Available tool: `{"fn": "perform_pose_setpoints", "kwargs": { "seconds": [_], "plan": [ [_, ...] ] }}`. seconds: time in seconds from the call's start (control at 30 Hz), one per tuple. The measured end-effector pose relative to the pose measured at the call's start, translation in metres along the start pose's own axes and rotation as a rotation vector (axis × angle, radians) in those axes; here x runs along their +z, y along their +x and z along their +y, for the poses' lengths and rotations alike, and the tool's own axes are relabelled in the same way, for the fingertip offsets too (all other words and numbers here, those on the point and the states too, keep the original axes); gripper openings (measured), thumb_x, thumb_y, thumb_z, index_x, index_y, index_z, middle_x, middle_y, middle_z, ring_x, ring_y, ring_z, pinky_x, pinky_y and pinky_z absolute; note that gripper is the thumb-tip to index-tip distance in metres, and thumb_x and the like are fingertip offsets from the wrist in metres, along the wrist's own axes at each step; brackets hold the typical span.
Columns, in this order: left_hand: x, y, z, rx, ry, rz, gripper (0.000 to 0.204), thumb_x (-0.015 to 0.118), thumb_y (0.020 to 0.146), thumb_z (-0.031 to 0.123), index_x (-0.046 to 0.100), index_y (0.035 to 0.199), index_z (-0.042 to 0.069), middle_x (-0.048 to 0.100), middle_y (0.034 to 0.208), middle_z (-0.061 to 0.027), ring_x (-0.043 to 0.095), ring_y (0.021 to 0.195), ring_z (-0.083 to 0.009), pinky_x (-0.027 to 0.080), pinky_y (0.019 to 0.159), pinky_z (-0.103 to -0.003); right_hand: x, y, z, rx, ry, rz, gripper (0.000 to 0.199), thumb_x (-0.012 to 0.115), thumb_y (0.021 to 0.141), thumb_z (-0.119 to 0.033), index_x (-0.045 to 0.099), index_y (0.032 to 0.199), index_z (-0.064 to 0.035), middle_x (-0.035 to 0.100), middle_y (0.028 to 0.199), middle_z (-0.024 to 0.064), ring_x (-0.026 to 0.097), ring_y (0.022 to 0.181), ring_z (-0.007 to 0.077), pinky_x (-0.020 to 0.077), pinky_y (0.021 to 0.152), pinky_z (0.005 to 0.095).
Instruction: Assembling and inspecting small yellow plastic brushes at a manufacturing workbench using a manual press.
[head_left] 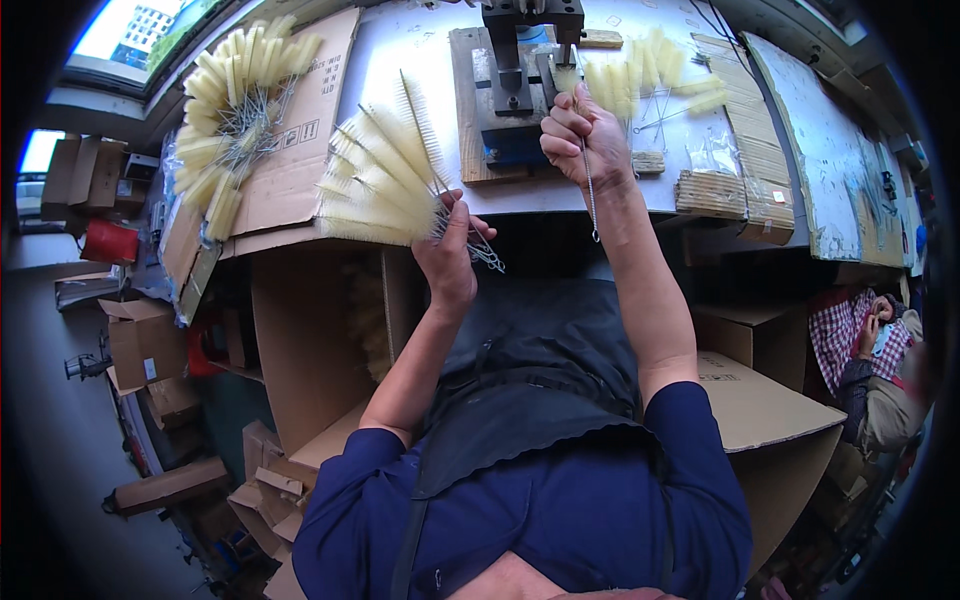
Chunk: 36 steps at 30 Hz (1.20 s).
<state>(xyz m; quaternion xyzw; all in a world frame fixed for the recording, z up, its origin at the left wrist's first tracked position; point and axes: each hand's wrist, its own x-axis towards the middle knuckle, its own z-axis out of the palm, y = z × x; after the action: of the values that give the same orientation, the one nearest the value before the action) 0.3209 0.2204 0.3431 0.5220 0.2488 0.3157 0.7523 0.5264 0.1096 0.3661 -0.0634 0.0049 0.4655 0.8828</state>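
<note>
My left hand (450, 245) is closed round the wire handles of several bottle brushes (385, 185). Their pale yellow bristles fan out to the left over the table's front edge, and the looped wire ends stick out by my fingers. Farther right, my right hand (590, 140) grips one bottle brush by its twisted wire (592, 205), whose looped end hangs down along my wrist. This brush's bristle end is up at the tool of a dark metal bench press (510, 75), partly hidden by my fingers. The press stands on a wooden board (470, 130).
A large heap of brushes (225, 130) lies on cardboard (320, 130) at the left. More brushes (650, 75) lie right of the press, near stacked cardboard strips (710, 192). Open cartons (310, 340) stand below the table. Another person (875, 340) sits at the far right.
</note>
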Motion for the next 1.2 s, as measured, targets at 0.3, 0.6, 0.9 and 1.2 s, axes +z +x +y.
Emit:
{"fn": "perform_pose_setpoints", "kwargs": {
  "seconds": [0.3,0.6,0.9,1.2],
  "plan": [
    [0.0,0.001,0.005,0.009,-0.016,0.071,0.025,0.065,0.094,0.002,0.059,0.118,-0.004,0.065,0.093,-0.0081,0.063,0.065,-0.0136,0.053,0.054,-0.026,0.001,-0.018,-0.017,-0.056,-0.317,0.131,0.04,0.038,0.108,-0.037,0.053,0.091,-0.004,0.029,0.056,-0.0065,0.027,0.045,0.0078,0.0292,0.039,0.0233],
    [0.007,-0.001,0.004,-0.023,-0.07,0.047,0.023,0.066,0.093,0.001,0.062,0.114,-0.003,0.065,0.089,-0.0077,0.062,0.063,-0.0136,0.046,0.049,-0.023,0.001,-0.006,-0.096,-0.477,-1.438,0.697,0.056,0.048,0.101,-0.047,0.057,0.121,0.0047,0.061,0.081,0.0069,0.051,0.056,0.008,0.0404,0.041,0.0209],
    [0.024,-0.015,0.007,-0.145,-0.171,-0.103,0.02,0.065,0.094,0.006,0.064,0.113,0.001,0.067,0.092,-0.0082,0.057,0.063,-0.0115,0.045,0.052,-0.024,0.031,-0.029,0.049,-0.283,-1.333,0.337,0.035,0.064,0.096,-0.031,0.064,0.105,0.0035,0.068,0.091,0.0073,0.062,0.074,0.0116,0.0487,0.057,0.025],
    [0.024,-0.019,0.014,-0.121,-0.145,-0.025,0.018,0.059,0.099,0.009,0.06,0.114,-0.001,0.066,0.09,-0.0088,0.063,0.064,-0.0132,0.054,0.055,-0.025,0.024,0.006,0.062,-0.18,-0.878,0.318,0.036,0.051,0.105,-0.031,0.059,0.104,0.0043,0.045,0.061,-0.0039,0.036,0.044,0.0038,0.031,0.042,0.019]
  ]
}}
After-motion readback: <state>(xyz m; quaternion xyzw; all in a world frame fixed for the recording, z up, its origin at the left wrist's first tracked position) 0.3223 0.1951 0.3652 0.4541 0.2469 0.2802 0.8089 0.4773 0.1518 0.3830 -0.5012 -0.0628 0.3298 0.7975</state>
